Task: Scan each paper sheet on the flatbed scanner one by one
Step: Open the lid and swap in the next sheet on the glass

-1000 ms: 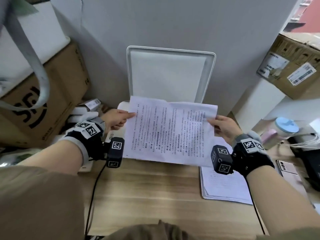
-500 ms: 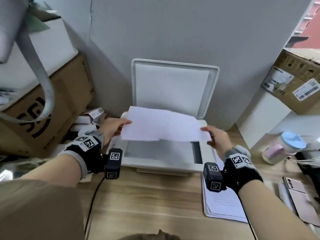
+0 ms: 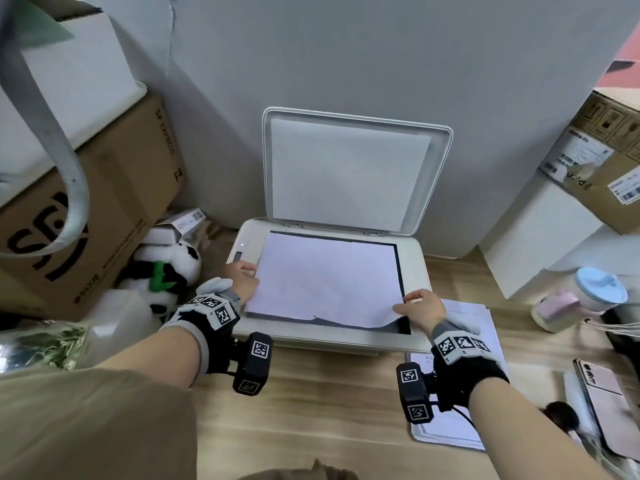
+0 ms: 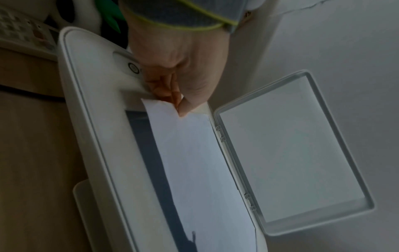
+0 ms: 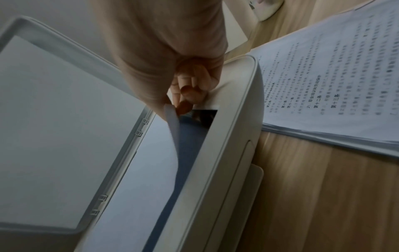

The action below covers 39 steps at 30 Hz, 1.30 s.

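A white flatbed scanner (image 3: 415, 258) stands on the wooden desk with its lid (image 3: 349, 174) propped up against the wall. A paper sheet (image 3: 325, 278) lies blank side up over the glass, its far edge down by the hinges and its near edge still raised. My left hand (image 3: 242, 277) pinches the sheet's near-left corner, thumb on top, as the left wrist view (image 4: 183, 102) shows. My right hand (image 3: 420, 306) pinches the near-right corner, which curls up off the glass (image 5: 172, 112). A stack of printed sheets (image 3: 464, 341) lies right of the scanner.
Cardboard boxes (image 3: 104, 188) and a panda plush (image 3: 166, 271) crowd the left. A white box (image 3: 533, 244) and a labelled carton (image 3: 602, 157) stand at the right, with a blue-lidded jar (image 3: 595, 289) and a phone (image 3: 602, 386) near them. Bare desk (image 3: 311, 410) lies in front of the scanner.
The sheet was held up with its print facing me, then turned over and lowered; now it lies blank side up on the glass. Both hands came down with it, still holding its corners.
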{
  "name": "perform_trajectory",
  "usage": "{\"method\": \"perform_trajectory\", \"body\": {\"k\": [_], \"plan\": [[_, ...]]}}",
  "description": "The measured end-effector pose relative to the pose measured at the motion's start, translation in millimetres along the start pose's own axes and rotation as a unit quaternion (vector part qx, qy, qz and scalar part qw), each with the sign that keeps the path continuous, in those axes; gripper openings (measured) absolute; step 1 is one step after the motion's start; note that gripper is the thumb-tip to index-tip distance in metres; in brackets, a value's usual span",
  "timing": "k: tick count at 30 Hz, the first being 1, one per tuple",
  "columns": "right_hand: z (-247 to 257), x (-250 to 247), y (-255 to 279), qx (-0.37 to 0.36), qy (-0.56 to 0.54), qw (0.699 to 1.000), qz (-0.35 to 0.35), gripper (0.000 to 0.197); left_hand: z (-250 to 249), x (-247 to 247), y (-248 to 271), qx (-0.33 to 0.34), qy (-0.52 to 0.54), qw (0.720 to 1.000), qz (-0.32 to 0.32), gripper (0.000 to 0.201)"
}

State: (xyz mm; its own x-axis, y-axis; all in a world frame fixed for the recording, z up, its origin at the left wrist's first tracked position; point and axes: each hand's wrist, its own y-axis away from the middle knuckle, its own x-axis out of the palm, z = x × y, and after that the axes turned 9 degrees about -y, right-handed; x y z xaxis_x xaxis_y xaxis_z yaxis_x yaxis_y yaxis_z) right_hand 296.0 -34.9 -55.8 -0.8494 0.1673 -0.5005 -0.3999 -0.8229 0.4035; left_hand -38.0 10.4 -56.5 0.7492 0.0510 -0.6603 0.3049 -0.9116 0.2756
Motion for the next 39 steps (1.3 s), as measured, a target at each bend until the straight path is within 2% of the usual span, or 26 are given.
{"method": "perform_trajectory", "body": {"k": [6,9,11,14,17,23,39], "plan": [[7.8,0.1,-4.3,0.006,0.061,0.998,-0.012,0.016,-4.1,3.9,-3.8,0.021,-0.068,0.997,-0.004,0.029],[15.0,-0.1,-6.7,-0.043,0.035,0.998,-0.030,0.013,-10.1,1.8,-4.2,0.062,-0.102,0.993,-0.017,0.033],[17.1,3.0,-7.9,-0.093,0.030,0.995,-0.020,0.022,-14.0,1.9,-4.6,0.106,-0.142,0.984,0.002,0.037],[11.6,6.4,-9.8,-0.159,0.117,0.980,0.009,0.044,-17.1,6.8,-2.8,0.140,-0.186,0.971,0.061,0.052],[4.3,9.4,-9.2,-0.180,0.194,0.964,0.035,0.058,-16.0,13.5,-0.1,0.136,-0.254,0.954,0.087,0.063],[6.0,12.4,-11.7,-0.187,0.230,0.954,0.033,0.060,-18.8,17.8,0.7,0.126,-0.269,0.951,0.086,0.058],[1.7,15.7,-16.0,-0.187,0.177,0.966,0.016,0.057,-22.2,17.5,3.0,0.126,-0.253,0.955,0.087,0.056]]}}
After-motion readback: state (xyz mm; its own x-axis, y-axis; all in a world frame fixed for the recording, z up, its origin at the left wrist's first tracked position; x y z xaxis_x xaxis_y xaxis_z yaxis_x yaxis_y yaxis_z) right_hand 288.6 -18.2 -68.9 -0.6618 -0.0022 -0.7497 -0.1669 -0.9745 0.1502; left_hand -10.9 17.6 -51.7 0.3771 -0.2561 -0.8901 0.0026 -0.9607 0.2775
